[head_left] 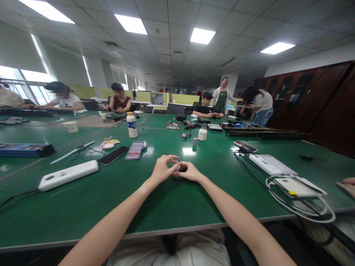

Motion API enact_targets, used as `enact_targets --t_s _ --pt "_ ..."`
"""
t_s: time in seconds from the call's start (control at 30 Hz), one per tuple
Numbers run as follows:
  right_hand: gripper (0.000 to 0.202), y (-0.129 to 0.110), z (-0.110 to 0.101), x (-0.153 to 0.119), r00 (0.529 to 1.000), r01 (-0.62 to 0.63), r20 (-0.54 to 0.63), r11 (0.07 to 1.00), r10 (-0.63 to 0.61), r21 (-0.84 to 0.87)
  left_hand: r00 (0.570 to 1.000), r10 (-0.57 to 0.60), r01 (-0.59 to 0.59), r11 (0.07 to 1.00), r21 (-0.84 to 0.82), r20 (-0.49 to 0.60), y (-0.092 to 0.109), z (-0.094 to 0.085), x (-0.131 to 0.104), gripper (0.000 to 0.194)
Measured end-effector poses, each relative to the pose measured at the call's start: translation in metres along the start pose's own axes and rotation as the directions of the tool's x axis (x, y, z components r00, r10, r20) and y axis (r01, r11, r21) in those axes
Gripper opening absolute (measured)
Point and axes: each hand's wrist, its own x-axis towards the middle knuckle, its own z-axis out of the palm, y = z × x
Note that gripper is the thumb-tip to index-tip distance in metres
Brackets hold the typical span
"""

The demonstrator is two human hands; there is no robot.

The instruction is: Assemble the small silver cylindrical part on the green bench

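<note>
My left hand [162,170] and my right hand [190,172] meet just above the green table [155,207]. Both are curled around a small round piece [176,173], partly shiny, with its kind hidden by the fingers. The right thumb and fingers form a pinch on its right side. On its left side, the left thumb touches it while the fingers arch over. Beyond the hands stand a small grey cylinder [195,143], a white jar [202,133] and a small dark metal part [184,136].
Left lie a white power strip [70,174], a black phone [113,155] and a bottle [132,125]. Right are white devices [270,164] with looped cables [302,212]. Another person's hand [348,186] rests at the right edge. Several people work farther back.
</note>
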Motion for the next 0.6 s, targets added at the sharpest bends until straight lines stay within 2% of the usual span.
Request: enact_targets --t_s 0.17,0.47,0.6 --pt "0.049 0.0005 0.0001 -0.0003 1.0 -0.005 -0.001 1.0 0.005 0.009 0.999 -0.039 0.039 0.996 0.076 -0.004 -0.0002 -0.002 0.0014 0.027" --pt "0.048 0.0015 0.0007 -0.0005 1.0 0.002 -0.011 1.0 -0.002 0.0 0.999 -0.032 0.031 0.999 0.027 0.019 0.0013 -0.0015 0.0005 0.027" --pt "0.048 0.0008 0.0003 -0.0006 1.0 0.005 -0.016 1.0 -0.005 -0.018 0.998 -0.011 0.01 1.0 -0.015 -0.061 0.0012 -0.0018 0.0019 0.023"
